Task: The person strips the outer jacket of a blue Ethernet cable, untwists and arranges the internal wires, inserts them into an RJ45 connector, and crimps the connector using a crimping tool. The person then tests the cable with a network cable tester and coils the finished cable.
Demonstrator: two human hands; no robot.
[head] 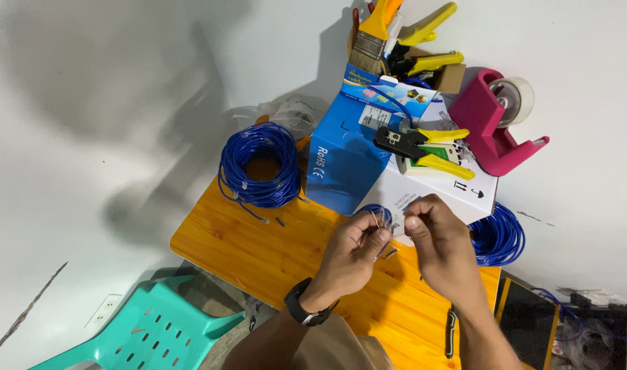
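Note:
My left hand point(354, 250), with a black watch on its wrist, pinches the end of a thin blue cable point(376, 214) over the orange wooden table point(252, 243). Fine bare wires stick up from the cable end between my fingers. Close beside it, my right hand point(440, 240) pinches at those wire tips with thumb and forefinger. Both hands hover just in front of a white box point(430, 195).
A blue cable coil point(260, 164) lies at the table's left, another coil point(500, 236) at the right. A blue box point(344, 161), yellow-handled crimping pliers point(423, 152), a pink tape dispenser point(495, 120), a paintbrush point(372, 34) and a teal plastic chair point(156, 329) are nearby.

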